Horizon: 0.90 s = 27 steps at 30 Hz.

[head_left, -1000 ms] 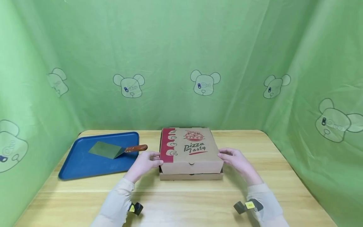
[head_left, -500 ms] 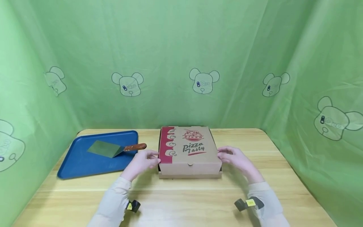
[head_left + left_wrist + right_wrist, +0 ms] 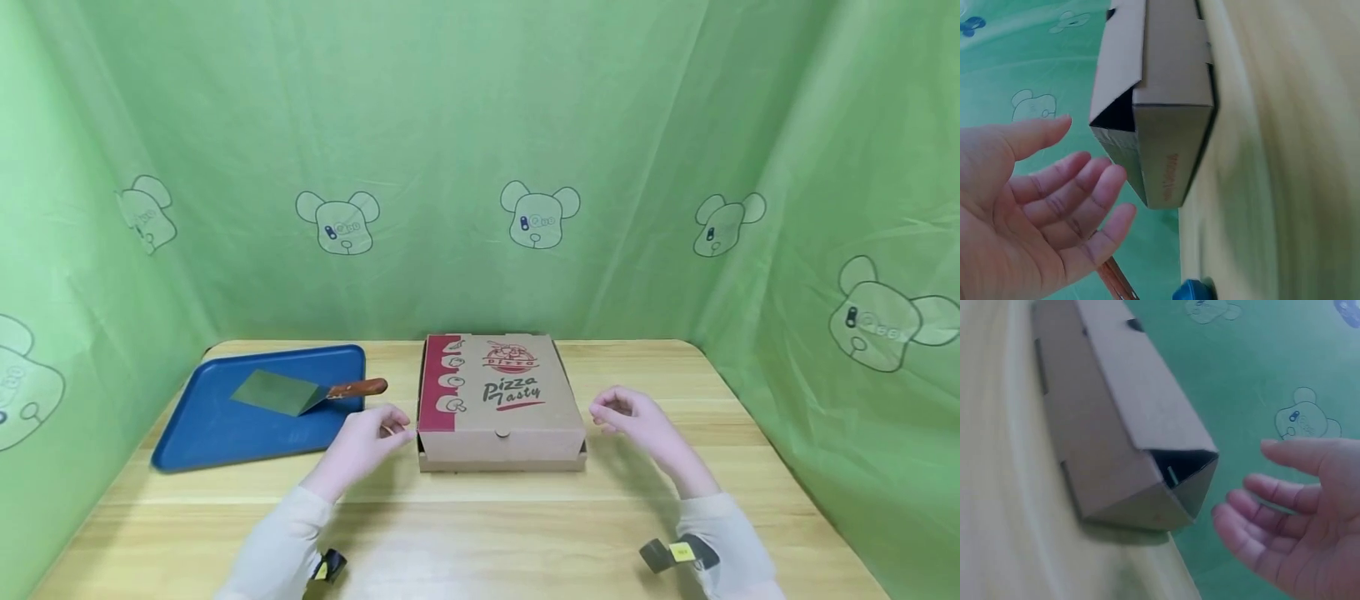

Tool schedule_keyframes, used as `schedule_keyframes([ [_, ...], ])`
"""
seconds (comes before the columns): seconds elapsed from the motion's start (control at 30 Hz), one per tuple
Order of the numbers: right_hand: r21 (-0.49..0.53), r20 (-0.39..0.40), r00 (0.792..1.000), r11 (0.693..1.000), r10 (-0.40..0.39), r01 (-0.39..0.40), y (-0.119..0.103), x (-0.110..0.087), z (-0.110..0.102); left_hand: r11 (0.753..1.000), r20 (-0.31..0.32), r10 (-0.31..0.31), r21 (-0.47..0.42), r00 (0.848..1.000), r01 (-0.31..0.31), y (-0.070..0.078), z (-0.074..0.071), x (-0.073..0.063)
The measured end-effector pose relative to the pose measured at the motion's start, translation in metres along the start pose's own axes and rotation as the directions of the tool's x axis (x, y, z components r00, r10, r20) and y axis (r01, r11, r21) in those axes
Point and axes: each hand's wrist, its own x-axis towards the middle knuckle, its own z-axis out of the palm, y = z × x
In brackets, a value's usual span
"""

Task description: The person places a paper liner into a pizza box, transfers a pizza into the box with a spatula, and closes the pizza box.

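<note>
A cardboard pizza box [image 3: 517, 392] lies on the table with its lid down, a red band along its left side. The lid's front flap [image 3: 502, 447] hangs outside the front wall, and dark gaps show at the corners in both wrist views. Just left of the box is my left hand [image 3: 363, 442], fingers loosely bent and holding nothing. My right hand [image 3: 637, 423] is off the box's right side, likewise with nothing in it. Both palms face the box; in the right wrist view the fingertips [image 3: 1222, 515] are apart from the cardboard.
On the left a blue tray [image 3: 202, 429] carries a pizza server [image 3: 277, 393] whose wooden handle [image 3: 360, 388] reaches over the tray's right edge. Green curtains [image 3: 442, 108] with bear prints stand around the back and sides of the wooden table [image 3: 480, 533].
The lid has come down a little over the lower part of the box. Both hands have let go of its sides and moved outward, left and right. Tray and server stay put.
</note>
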Motion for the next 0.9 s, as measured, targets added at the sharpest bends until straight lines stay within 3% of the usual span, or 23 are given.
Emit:
schedule_keyframes([
  [0.17, -0.135, -0.044, 0.997, 0.99, -0.056, 0.05, 0.005, -0.006, 0.005, 0.994, 0.02, 0.09, 0.065, 0.996, -0.091, -0.008, 0.004, -0.006],
  [0.33, -0.229, -0.038, 0.997, 0.972, -0.067, 0.057, 0.007, -0.008, 0.011, 0.988, 0.028, 0.128, 0.083, 0.991, -0.129, -0.011, 0.009, -0.008],
  [0.63, -0.299, 0.004, 0.999, 0.953, -0.054, 0.053, 0.005, -0.011, 0.018, 0.994, 0.004, 0.095, 0.044, 0.995, -0.095, -0.007, 0.016, -0.01],
  [0.9, -0.295, 0.003, 1.0, 0.955, -0.01, 0.011, 0.002, -0.011, 0.021, 0.998, -0.017, 0.058, -0.022, 0.998, -0.059, -0.007, 0.025, -0.008],
])
